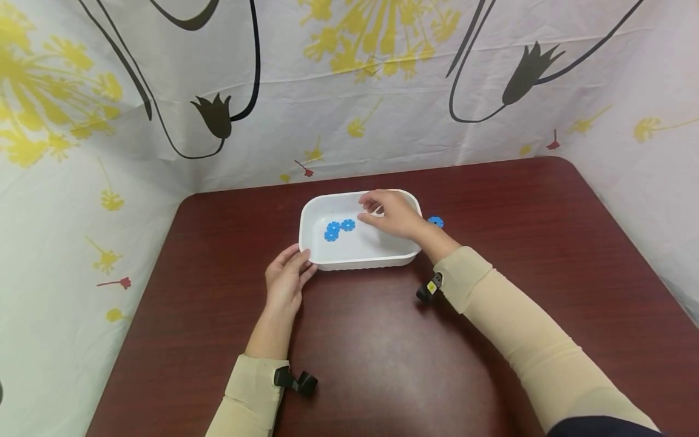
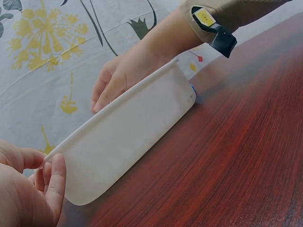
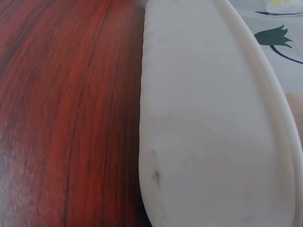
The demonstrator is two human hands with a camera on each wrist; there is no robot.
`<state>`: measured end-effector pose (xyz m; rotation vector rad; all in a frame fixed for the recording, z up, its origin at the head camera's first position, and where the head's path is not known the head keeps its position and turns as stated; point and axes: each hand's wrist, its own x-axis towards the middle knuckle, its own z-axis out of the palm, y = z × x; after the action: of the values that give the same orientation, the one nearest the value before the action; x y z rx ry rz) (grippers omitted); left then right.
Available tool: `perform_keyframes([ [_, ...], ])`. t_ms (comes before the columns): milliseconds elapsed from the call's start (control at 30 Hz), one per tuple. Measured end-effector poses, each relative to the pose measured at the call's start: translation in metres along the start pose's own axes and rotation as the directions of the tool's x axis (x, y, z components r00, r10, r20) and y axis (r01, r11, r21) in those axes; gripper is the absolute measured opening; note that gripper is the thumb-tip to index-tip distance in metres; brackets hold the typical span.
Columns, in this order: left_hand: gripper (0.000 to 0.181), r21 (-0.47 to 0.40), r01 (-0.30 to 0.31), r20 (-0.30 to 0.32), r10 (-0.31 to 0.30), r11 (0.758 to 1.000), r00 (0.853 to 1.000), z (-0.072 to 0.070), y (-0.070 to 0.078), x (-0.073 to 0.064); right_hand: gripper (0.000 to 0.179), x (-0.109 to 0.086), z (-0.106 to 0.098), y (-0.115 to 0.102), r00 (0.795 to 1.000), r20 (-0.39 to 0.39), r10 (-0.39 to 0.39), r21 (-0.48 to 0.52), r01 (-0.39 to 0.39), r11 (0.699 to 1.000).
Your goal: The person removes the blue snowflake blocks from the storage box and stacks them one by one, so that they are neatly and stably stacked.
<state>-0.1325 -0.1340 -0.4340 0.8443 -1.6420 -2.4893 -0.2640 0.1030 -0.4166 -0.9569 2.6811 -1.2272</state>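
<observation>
A white plastic tray (image 1: 377,263) stands on the table. In it, left of its middle, lie 3 blue notched discs (image 1: 347,225), two of them overlapping. My left hand (image 1: 285,278) grips the tray's front left corner, thumb at the rim and fingers against the outer wall, as the left wrist view also shows. Over the tray's right half hovers my right hand (image 1: 394,213), its fingers loosely bent and the thumb apart from them; I see nothing held between them. The tray's side wall (image 3: 213,118) fills much of the right wrist view and hides most of that hand.
Another blue disc (image 1: 435,221) lies on the dark red table (image 1: 349,340) just right of the tray. A white cloth (image 1: 415,133) with flower prints hangs behind the table and along its sides. Each sleeve cuff carries a small black camera (image 1: 297,382).
</observation>
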Motion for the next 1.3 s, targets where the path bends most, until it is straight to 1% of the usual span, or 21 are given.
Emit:
perform_keyframes([
  [133,0.041,-0.003,-0.002,0.001,0.002,1.0,1.0,0.0,0.0,0.0,0.036,0.003,0.004,-0.001,1.0,0.028,0.003,-0.009,-0.003,1.0],
  [367,0.039,0.003,0.001,-0.006,-0.001,1.0,1.0,0.0,-0.002,0.002,0.032,0.007,0.01,-0.001,0.998,0.058,-0.03,-0.032,0.032,0.999],
  [567,0.039,0.009,0.001,-0.002,-0.001,1.0,1.0,-0.001,-0.001,0.002,0.033,0.009,0.015,-0.001,0.993,0.108,-0.049,-0.065,0.056,0.996],
  [767,0.04,0.011,-0.004,0.004,0.004,1.0,1.0,0.0,-0.001,0.001,0.036,0.013,0.02,-0.005,0.988,0.152,0.018,-0.14,0.004,0.99],
  [933,0.04,0.015,-0.006,0.003,0.006,1.0,1.0,-0.001,-0.001,0.001,0.036,0.016,0.024,-0.009,0.982,0.182,0.055,-0.168,-0.024,0.986],
  [1033,0.04,0.011,-0.002,0.0,0.002,1.0,1.0,-0.001,0.0,0.001,0.037,0.016,0.025,-0.01,0.97,0.231,0.083,-0.171,-0.044,0.984],
  [1167,0.039,0.008,0.004,-0.003,-0.004,1.0,1.0,0.0,0.0,0.001,0.04,0.014,0.026,-0.01,0.947,0.291,0.133,-0.194,-0.078,0.978],
  [1300,0.039,-0.001,0.004,-0.001,-0.004,1.0,1.0,0.0,0.0,0.0,0.042,0.013,0.025,-0.011,0.937,0.319,0.142,-0.233,-0.068,0.97],
])
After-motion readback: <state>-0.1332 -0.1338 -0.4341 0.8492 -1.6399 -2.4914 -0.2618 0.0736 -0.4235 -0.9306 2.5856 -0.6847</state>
